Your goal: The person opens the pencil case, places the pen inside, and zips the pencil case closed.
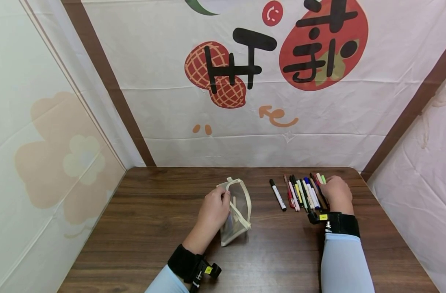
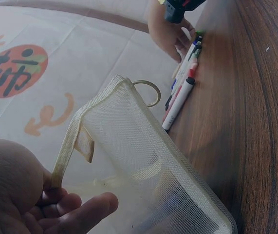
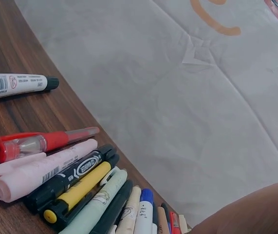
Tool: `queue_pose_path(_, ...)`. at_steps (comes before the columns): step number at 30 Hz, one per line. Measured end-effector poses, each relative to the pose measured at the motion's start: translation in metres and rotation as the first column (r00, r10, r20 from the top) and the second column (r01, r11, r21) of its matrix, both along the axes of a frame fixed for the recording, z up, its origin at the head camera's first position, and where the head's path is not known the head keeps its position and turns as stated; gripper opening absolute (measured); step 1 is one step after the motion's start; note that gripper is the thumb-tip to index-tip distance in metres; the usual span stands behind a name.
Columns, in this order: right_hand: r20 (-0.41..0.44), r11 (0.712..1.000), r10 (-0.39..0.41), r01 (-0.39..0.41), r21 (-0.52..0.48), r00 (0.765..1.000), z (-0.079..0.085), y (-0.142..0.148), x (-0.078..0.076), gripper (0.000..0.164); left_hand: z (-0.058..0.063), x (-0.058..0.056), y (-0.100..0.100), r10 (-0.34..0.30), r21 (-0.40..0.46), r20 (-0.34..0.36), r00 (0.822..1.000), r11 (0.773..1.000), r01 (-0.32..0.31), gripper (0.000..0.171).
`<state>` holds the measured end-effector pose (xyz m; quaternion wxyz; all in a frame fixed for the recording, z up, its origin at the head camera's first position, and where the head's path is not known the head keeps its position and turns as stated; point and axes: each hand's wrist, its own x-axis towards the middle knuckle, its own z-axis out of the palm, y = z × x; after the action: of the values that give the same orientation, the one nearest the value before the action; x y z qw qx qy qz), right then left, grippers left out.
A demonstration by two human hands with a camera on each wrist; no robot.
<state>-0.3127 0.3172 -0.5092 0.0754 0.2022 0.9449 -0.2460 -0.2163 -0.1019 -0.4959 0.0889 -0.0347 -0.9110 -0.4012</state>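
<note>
My left hand [image 1: 214,210] pinches the pale rim of a see-through mesh zip pouch [image 1: 230,234], which stands with its mouth gaping on the table. A ring and a small tag [image 2: 85,145] show on the pouch in the left wrist view. At the table's far right, my right hand [image 1: 337,193] reaches down over the right end of a row of pens and markers [image 1: 302,193], close by a green-tipped pen [image 1: 323,179]. Its fingertips are hidden in the head view, and I cannot tell whether they grip a pen.
Slightly apart, left of the row, lies a white marker with black ends [image 1: 278,195]. The brown wooden table [image 1: 142,228] meets a printed cloth backdrop [image 1: 164,122] along its far edge. More cloth hangs on both sides.
</note>
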Motion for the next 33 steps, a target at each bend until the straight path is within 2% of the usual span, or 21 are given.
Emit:
queue_pose_path(6,0.023,1.0,-0.02,0.02,0.022,1.0,-0.002,0.0,-0.001,0.044,0.0,0.0,0.0,-0.002,-0.002,0.009,1.0,1.0,0.002,0.023)
queue_pose_path(12,-0.015,1.0,-0.021,0.021,-0.01,1.0,-0.001,0.002,0.001,0.038,-0.001,0.0,0.0,0.0,-0.008,0.002,1.0,1.0,0.0,0.023)
queue_pose_path(22,-0.059,0.993,-0.053,0.046,-0.109,0.997,0.008,0.0,0.002,0.059,0.001,0.001,0.0,-0.016,0.023,0.025,1.0,1.0,0.016,0.026)
queue_pose_path(29,-0.145,0.973,-0.04,0.005,-0.233,0.989,0.022,-0.01,-0.003,0.07,0.0,0.001,0.0,-0.02,0.023,0.024,1.0,1.0,0.019,0.026)
queue_pose_path(33,-0.201,0.963,-0.029,-0.027,-0.268,0.979,0.028,-0.02,-0.004,0.073,0.0,0.001,0.0,-0.019,0.019,0.02,1.0,1.0,0.019,0.027)
